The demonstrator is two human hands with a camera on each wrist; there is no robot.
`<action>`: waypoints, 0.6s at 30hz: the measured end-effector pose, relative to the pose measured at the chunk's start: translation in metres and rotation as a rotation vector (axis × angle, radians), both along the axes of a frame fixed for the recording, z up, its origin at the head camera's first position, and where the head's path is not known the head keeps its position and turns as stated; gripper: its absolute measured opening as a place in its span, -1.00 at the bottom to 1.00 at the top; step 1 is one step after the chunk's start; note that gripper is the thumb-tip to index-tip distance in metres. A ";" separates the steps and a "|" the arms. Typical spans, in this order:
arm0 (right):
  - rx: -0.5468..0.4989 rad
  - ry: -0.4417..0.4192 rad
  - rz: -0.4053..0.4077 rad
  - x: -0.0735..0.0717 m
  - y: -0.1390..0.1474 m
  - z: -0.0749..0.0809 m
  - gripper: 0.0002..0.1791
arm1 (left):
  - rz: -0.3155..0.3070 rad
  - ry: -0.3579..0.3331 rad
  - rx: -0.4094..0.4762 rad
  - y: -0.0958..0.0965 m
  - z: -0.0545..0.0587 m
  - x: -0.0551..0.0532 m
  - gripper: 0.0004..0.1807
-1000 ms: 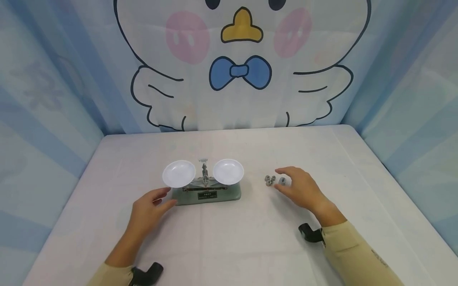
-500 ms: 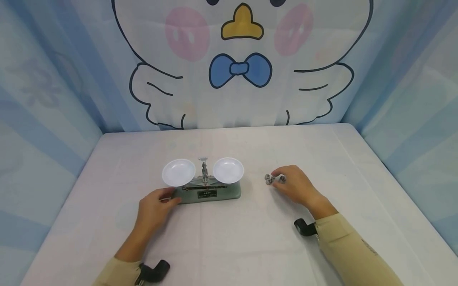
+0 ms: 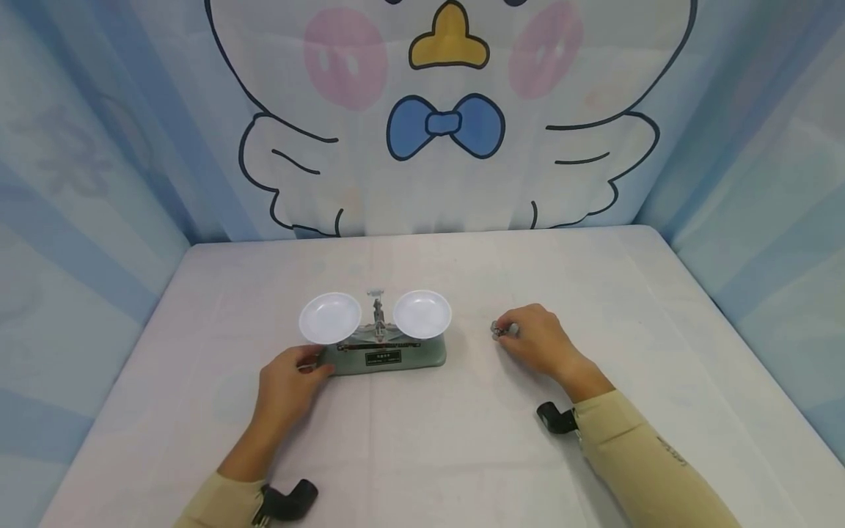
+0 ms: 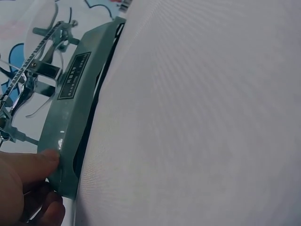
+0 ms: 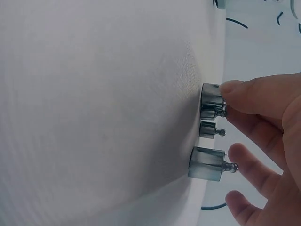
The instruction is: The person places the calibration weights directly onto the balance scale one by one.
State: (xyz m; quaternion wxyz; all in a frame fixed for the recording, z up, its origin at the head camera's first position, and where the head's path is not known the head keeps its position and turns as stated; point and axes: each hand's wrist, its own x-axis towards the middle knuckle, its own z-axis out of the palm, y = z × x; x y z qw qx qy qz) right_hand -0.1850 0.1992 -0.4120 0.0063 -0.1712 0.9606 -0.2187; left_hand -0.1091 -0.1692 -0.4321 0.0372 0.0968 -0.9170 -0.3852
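A green balance scale (image 3: pixel 422 356) with two white pans stands left of centre on the table. My left hand (image 3: pixel 284 385) grips the left end of its base, the thumb (image 4: pixel 44 162) on the front face and the fingers curled behind. To the right of the scale, my right hand (image 3: pixel 538 341) reaches into a small group of knobbed metal weights. Its thumb and index finger pinch the top of one weight (image 5: pixel 211 95), whose knob is hidden by the fingers. Two smaller weights, one of them a short one (image 5: pixel 207 130), and a larger weight (image 5: pixel 206 164) stand close by under the other fingers.
The left pan (image 3: pixel 330 318) and right pan (image 3: pixel 422 314) hold nothing visible. A pale cloth covers the table (image 3: pixel 422 447). Behind it hangs a cartoon-printed curtain (image 3: pixel 449 191), with blue curtains at both sides. A black wrist camera (image 3: pixel 557 418) sits at the right cuff.
My left hand has moved right onto the scale's base and taken hold of it. My right hand has moved left, its thumb and index finger closing on a weight.
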 end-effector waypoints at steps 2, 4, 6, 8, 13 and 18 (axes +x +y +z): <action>0.011 0.009 0.003 0.001 -0.002 0.000 -0.84 | 0.002 0.002 0.004 0.000 0.000 0.000 -0.55; 0.027 0.021 0.003 0.001 -0.003 0.000 -0.85 | 0.002 0.002 0.006 0.000 -0.001 0.000 -0.55; 0.041 0.033 0.000 0.001 -0.004 0.000 -0.86 | 0.003 0.003 0.008 0.000 -0.001 0.000 -0.56; 0.053 0.044 -0.003 0.000 -0.004 0.000 -0.86 | -0.001 0.005 0.008 0.000 0.000 0.000 -0.56; 0.062 0.037 -0.013 -0.001 -0.004 0.001 -0.86 | -0.005 0.008 0.013 0.000 0.001 0.000 -0.56; 0.051 0.028 -0.012 -0.001 -0.005 0.001 -0.86 | -0.003 0.008 0.012 0.001 0.001 0.001 -0.57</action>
